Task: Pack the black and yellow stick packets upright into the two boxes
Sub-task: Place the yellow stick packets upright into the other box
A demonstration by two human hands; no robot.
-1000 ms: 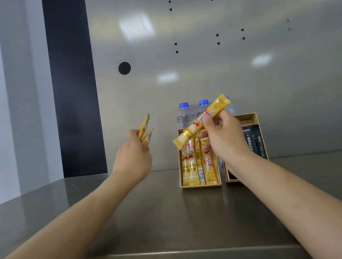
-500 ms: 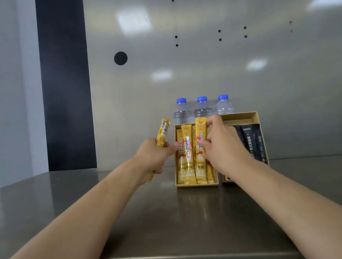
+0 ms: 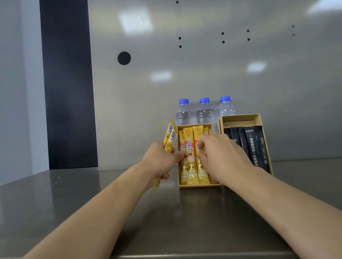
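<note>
Two tan cardboard boxes stand side by side on the steel counter. The left box [image 3: 200, 186] holds several yellow stick packets [image 3: 189, 148] standing upright. The right box [image 3: 259, 118] holds several black stick packets [image 3: 253, 143], also upright. My left hand [image 3: 161, 162] grips two yellow packets [image 3: 170, 137] just left of the left box. My right hand [image 3: 220, 155] pinches an upright yellow packet [image 3: 198, 134] inside the left box, and covers the lower part of that box's right side.
Three clear water bottles with blue caps [image 3: 205, 112] stand directly behind the boxes, against a steel back wall. The steel counter [image 3: 88, 204] stretches left and toward me; its front edge runs across the bottom of the view.
My right hand brought a tilted yellow packet down from above and stood it upright in the left box. My left hand moved right and down to the box's left side with its packets.
</note>
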